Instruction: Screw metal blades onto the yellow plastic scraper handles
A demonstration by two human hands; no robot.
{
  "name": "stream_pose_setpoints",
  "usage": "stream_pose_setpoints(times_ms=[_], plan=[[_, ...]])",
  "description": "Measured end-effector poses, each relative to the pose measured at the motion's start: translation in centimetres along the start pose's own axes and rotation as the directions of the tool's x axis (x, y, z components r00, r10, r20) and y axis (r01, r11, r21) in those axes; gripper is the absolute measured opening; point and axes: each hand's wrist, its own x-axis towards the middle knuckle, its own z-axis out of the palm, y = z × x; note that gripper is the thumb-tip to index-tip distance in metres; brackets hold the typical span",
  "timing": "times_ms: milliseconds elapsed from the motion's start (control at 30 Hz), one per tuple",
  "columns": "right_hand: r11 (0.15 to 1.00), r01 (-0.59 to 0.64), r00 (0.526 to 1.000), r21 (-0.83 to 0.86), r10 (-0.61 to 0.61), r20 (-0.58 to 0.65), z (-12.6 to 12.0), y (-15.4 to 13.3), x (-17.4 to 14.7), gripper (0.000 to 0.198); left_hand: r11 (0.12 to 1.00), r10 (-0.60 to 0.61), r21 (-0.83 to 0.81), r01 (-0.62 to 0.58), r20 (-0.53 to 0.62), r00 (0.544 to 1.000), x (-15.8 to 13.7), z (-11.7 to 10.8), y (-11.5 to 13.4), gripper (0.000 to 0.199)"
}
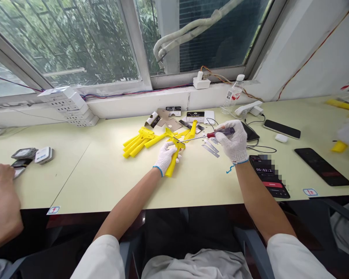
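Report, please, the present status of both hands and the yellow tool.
Left hand gripping yellow tool. Right hand holding screwdriver, tip at tool's head. Metal strips lie nearby, seemingly not in the way.

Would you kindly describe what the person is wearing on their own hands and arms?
The left hand and right hand each wear a white fabric glove edged in blue; loose blue thread trails from the right one. The white sleeves leave the forearms bare.

A yellow tool [171,168] is held by the gloved left hand [165,158]; toward three o'clock, a screwdriver [211,135] is gripped by the gloved right hand [234,141].
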Motion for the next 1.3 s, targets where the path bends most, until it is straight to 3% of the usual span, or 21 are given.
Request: stream_pose_setpoints(times_ms=[100, 267, 367, 600, 800, 900, 1033, 1200, 1300], plan=[[1.0, -0.001, 1.0, -0.01, 0.001, 0.009, -0.2, -0.3, 0.1, 0.022, 1.0, -0.009, 0.007, 0.009, -0.006, 1.0, 0.0, 0.0, 0.0, 0.053], [0.948, -0.011, 0.998, -0.317, -0.008, -0.058, -0.5, -0.6, 0.4, 0.016, 1.0, -0.002, -0.013, 0.001, -0.009, 1.0, 0.1, -0.1, -0.1, 0.05], [0.964, -0.015, 1.0, -0.264, 0.013, -0.009, -0.7, -0.3, 0.5, 0.012, 1.0, -0.001, -0.025, 0.001, -0.005, 1.0, 0.2, -0.1, 0.0, 0.049], [0.995, -0.094, 0.99, -0.019, 0.096, 0.1, -1.2, 0.6, 0.6, 0.034, 1.0, -0.002, -0.01, 0.002, -0.022, 1.0, -0.1, 0.1, 0.2, 0.049], [0.981, -0.184, 0.983, -0.063, 0.183, -0.009, -0.6, -0.2, 0.5, 0.025, 0.999, 0.022, 0.033, -0.021, -0.034, 0.999, -0.4, 0.3, 0.2, 0.049], [0.957, -0.228, 0.974, -0.18, 0.223, -0.051, -0.4, -0.5, 0.4, 0.023, 1.0, 0.022, 0.018, -0.021, -0.038, 0.999, -0.4, 0.4, 0.2, 0.049], [0.929, -0.155, 0.988, -0.335, 0.147, -0.049, -0.9, -0.7, 0.6, 0.031, 0.999, 0.03, 0.016, -0.029, -0.041, 0.999, -0.4, 0.4, 0.3, 0.048], [0.96, -0.02, 0.995, -0.28, 0.046, 0.089, -1.7, -1.3, 0.8, 0.016, 0.999, 0.035, 0.028, -0.034, -0.039, 0.999, -0.4, 0.3, 0.3, 0.048], [0.981, -0.023, 0.988, -0.193, 0.052, 0.148, -1.9, -1.2, 0.8, 0.014, 0.999, 0.037, 0.032, -0.036, -0.038, 0.999, -0.4, 0.3, 0.3, 0.048]])
